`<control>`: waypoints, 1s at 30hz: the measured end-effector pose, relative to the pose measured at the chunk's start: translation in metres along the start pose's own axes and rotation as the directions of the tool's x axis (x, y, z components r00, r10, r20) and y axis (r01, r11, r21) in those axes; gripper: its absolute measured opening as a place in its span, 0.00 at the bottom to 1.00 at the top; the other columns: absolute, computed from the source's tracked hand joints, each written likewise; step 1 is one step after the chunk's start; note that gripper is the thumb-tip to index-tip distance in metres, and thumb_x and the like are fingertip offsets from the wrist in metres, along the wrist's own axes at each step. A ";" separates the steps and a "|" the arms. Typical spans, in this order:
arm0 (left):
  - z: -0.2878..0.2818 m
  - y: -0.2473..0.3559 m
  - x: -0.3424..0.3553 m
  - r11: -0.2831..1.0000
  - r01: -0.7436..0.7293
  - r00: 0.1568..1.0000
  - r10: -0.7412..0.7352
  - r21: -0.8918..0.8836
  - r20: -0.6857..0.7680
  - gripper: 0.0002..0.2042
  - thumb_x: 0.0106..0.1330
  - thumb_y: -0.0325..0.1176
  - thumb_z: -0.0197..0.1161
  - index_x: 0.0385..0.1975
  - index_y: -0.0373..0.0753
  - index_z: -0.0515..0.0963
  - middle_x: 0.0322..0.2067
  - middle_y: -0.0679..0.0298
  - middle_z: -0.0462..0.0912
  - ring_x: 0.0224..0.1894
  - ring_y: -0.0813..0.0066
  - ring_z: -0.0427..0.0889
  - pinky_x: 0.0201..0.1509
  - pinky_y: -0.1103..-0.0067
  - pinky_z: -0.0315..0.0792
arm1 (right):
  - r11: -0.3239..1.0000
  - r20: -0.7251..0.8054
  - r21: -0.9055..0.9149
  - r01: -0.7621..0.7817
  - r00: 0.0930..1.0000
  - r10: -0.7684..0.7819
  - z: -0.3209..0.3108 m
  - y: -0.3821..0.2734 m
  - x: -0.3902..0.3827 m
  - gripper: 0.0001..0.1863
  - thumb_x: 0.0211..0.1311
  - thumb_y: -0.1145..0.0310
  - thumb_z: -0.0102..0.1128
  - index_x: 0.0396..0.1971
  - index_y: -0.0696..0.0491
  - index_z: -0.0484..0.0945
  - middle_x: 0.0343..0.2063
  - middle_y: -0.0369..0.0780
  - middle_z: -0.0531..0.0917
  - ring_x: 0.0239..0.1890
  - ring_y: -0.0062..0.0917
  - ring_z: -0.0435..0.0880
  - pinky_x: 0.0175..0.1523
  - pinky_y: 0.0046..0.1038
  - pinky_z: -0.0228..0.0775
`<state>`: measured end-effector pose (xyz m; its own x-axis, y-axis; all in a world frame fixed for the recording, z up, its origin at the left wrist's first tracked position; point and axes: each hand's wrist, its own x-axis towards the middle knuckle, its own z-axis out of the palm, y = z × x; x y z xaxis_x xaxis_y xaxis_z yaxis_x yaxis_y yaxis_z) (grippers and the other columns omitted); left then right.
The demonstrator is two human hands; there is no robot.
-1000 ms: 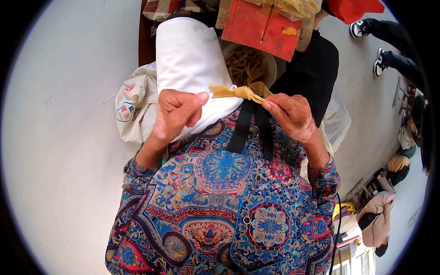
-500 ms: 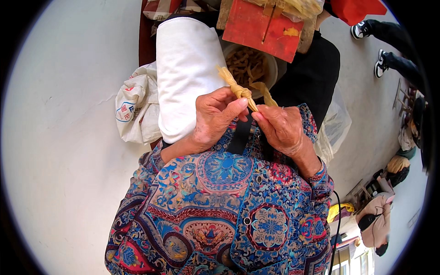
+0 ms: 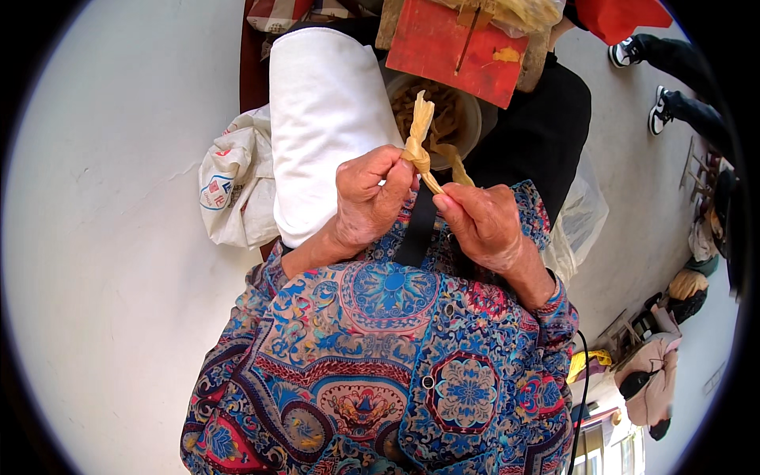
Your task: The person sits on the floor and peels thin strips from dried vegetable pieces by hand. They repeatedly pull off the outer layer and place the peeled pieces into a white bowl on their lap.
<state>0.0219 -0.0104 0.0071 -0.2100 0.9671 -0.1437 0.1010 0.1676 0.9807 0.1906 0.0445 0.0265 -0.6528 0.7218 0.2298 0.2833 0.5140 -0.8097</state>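
A wrinkled tan strip [image 3: 417,142] with a knot in it is stretched between my two hands. My left hand [image 3: 368,194] is closed, its fingers pinching the strip at the left side of the knot. The short free end stands up above the knot. My right hand [image 3: 487,223] pinches the strip just below the knot, between thumb and forefinger. From there a tail of the strip [image 3: 455,165] runs up toward a white bucket [image 3: 476,119]. Inside the bucket lie several similar tan strips [image 3: 443,103].
A rolled white cloth [image 3: 324,119] lies over my left thigh. A red board [image 3: 455,47] overhangs the bucket's far side. To the left is a printed white sack [image 3: 237,186], to the right a clear plastic bag [image 3: 582,206]. Another person's legs [image 3: 673,55] show at far right.
My left hand has turned and its fingers have curled in tighter at the knot. The strip's free end has swung from pointing up-left to nearly upright. My right hand keeps its pinch.
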 end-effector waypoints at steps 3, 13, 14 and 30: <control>-0.011 -0.009 0.007 0.964 -0.125 0.992 0.124 0.233 0.016 0.08 0.65 0.26 0.53 0.29 0.30 0.77 0.19 0.64 0.78 0.18 0.82 0.74 0.23 0.85 0.69 | 0.998 -0.008 0.059 -0.009 1.000 0.009 -0.001 0.001 0.000 0.04 0.56 0.74 0.61 0.27 0.58 0.76 0.15 0.43 0.76 0.16 0.36 0.78 0.19 0.31 0.66; -0.020 -0.017 0.027 0.834 -0.292 0.949 0.315 0.468 0.031 0.11 0.55 0.19 0.56 0.38 0.33 0.76 0.36 0.58 0.79 0.35 0.65 0.79 0.40 0.77 0.72 | 0.829 0.171 0.427 -0.361 0.932 0.319 0.000 0.018 0.005 0.07 0.62 0.71 0.58 0.28 0.59 0.77 0.13 0.39 0.72 0.14 0.21 0.70 0.21 0.24 0.62; -0.017 -0.013 0.030 0.847 -0.308 0.940 0.341 0.433 0.000 0.14 0.54 0.18 0.56 0.41 0.34 0.76 0.40 0.57 0.79 0.40 0.63 0.79 0.45 0.76 0.72 | 0.781 0.210 0.456 -0.426 0.905 0.371 -0.002 0.019 0.004 0.09 0.63 0.69 0.58 0.27 0.59 0.78 0.12 0.35 0.70 0.17 0.14 0.67 0.22 0.21 0.60; -0.034 0.023 0.042 0.886 -0.436 0.585 0.149 0.154 0.797 0.09 0.63 0.32 0.59 0.26 0.34 0.71 0.18 0.58 0.69 0.21 0.57 0.71 0.23 0.68 0.64 | 0.762 0.509 0.399 -0.511 0.814 0.279 -0.032 0.029 0.001 0.11 0.62 0.67 0.58 0.25 0.59 0.78 0.10 0.36 0.69 0.14 0.15 0.64 0.19 0.23 0.55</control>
<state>-0.0174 0.0277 0.0278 0.6677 0.7431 -0.0436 0.3311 -0.2440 0.9115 0.2211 0.0751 0.0205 -0.8101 0.4951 -0.3139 0.2689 -0.1620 -0.9494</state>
